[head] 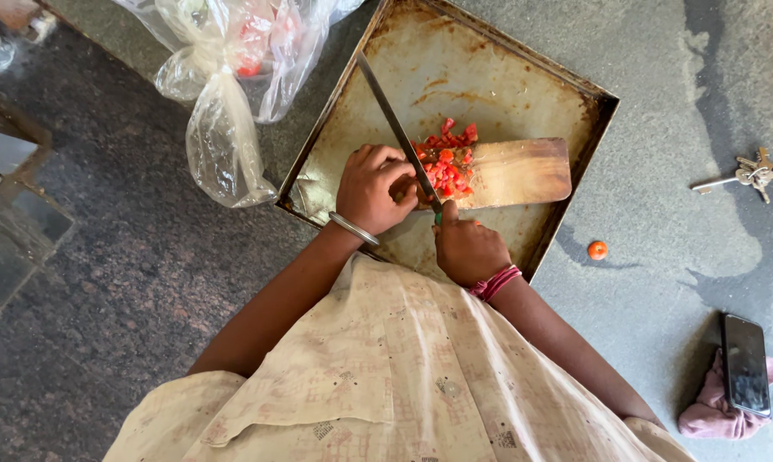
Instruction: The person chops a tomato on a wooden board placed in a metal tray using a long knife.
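Gripping the knife [397,128] in the closed right hand [468,250], chopped tomato [448,162] on the wooden board [523,171] is steadied by the curled left hand [371,186], whose fingertips [401,184], touching the blade, could be cut.

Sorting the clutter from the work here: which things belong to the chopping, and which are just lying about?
In use: knife, chopped tomato, wooden board, metal tray, left hand, right hand.

Lying about: keys, phone on pink cloth, plastic bags, small tomato.
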